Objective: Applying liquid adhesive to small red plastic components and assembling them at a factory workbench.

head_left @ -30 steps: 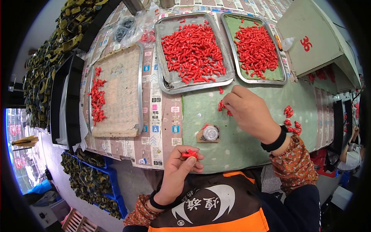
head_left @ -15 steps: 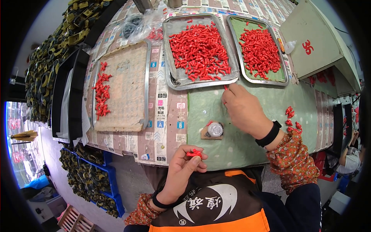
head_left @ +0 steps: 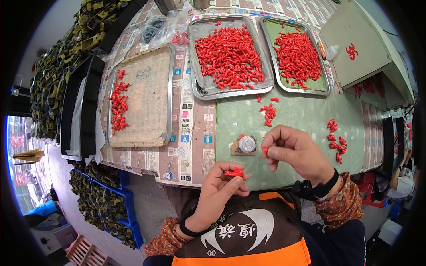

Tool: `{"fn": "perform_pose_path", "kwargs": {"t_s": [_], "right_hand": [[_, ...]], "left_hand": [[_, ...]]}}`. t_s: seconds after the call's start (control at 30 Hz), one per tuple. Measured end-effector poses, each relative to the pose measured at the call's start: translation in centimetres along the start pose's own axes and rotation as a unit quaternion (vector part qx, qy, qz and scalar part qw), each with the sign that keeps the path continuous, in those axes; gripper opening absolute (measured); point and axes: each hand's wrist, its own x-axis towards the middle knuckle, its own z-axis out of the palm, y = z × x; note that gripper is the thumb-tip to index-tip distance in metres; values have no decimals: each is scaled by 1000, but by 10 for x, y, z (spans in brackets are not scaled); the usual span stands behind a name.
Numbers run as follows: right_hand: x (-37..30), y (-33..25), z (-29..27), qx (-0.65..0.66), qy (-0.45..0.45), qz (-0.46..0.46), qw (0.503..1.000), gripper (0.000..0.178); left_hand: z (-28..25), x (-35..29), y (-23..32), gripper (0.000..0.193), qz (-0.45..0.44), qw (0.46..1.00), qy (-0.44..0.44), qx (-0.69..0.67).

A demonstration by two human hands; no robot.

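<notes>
Near the front edge of the table, my left hand [head_left: 220, 189] pinches a small red plastic figure [head_left: 234, 172] between thumb and fingers. To its right, my right hand [head_left: 290, 153] holds a small red plastic part [head_left: 266, 150] at its fingertips, mostly covered by them. Between and beyond the hands stands a small round clear container [head_left: 246, 144] on a brown block. Past my right hand, several loose red parts [head_left: 268, 113] lie on the green mat [head_left: 310, 119]. More red pieces [head_left: 337, 144] form a short row on the mat's right side.
A metal tray [head_left: 230, 95] heaped with red parts stands at the back middle, a second tray [head_left: 306, 92] right of it. At left, a cloth-lined tray [head_left: 148, 106] holds red figures along one side. A beige box [head_left: 368, 48] stands far right; black bins [head_left: 84, 102] line the left.
My right hand has come back from the middle tray's front edge toward my left hand, carrying a red part. Loose red parts it was covering now show on the mat.
</notes>
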Motion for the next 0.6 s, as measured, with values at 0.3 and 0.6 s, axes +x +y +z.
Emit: {"fn": "perform_pose_path", "kwargs": {"t_s": [0.3,0.6], "right_hand": [[-25,26,24,38,-29,43,998,14],[-24,40,38,23,-24,45,998,11]], "left_hand": [[8,-2,-7,27,-21,1000,-1,-2],[6,-8,-7,22,-34,999,15,27]]}}
